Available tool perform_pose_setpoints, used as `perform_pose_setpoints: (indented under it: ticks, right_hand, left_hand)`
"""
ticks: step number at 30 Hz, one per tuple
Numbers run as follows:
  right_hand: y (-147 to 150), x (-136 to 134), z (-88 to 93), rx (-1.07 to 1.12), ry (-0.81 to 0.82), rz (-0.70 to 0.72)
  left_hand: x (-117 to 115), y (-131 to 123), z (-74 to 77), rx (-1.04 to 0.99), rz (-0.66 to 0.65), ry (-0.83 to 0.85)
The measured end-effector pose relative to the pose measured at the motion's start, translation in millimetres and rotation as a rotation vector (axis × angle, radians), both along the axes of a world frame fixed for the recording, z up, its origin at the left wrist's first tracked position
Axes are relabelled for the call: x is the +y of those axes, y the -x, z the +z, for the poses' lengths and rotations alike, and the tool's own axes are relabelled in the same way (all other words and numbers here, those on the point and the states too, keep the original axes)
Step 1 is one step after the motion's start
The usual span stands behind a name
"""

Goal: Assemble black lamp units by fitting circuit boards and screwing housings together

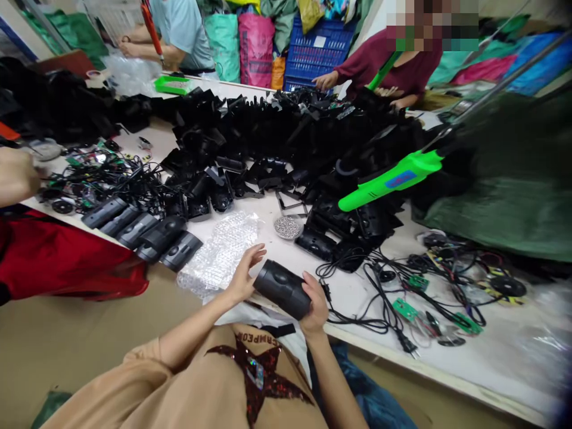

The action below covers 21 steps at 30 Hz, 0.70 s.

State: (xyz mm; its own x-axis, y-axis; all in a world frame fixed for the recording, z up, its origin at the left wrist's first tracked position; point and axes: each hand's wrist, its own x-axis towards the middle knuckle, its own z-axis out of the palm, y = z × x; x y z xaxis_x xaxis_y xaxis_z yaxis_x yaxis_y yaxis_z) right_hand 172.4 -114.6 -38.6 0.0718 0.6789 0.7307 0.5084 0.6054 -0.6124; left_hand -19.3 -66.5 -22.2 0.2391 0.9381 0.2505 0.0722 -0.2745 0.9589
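Note:
A black plastic housing (282,288), shaped like a rounded cylinder, is held tilted just above the table's front edge. My right hand (314,302) is closed around its right end. At its left end, my left hand (245,275) has its fingers stretched apart, close beside the housing; whether the thumb touches it I cannot tell. Clear bubble wrap (227,247) lies just beyond my left hand. A small dish of metal screws (286,227) stands farther in, next to more black plastic parts (318,243).
A green electric screwdriver (391,180) hangs above the table at right. Finished-looking black housings (136,229) stand in a row at left. Cables (379,298) and green circuit boards (406,309) lie at right. Co-workers (393,71) sit across; another person's hand (18,177) is at left.

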Motion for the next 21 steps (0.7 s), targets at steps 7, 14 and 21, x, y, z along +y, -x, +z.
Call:
perform_pose_setpoints:
  ticks: [7, 14, 21]
  right_hand:
    - [0.1, -2.9, -6.1, -0.222, -0.018, -0.011]
    - [17.6, -11.8, -8.0, -0.311, 0.057, -0.03]
    - [29.7, -28.4, -11.4, -0.383, -0.049, 0.051]
  left_hand:
    - [3.6, 4.0, 0.5, 0.07, -0.114, -0.047]
    - [19.0, -2.5, 5.1, -0.129, -0.159, 0.324]
    - [21.1, -17.4, 0.4, -0.861, -0.335, 1.19]
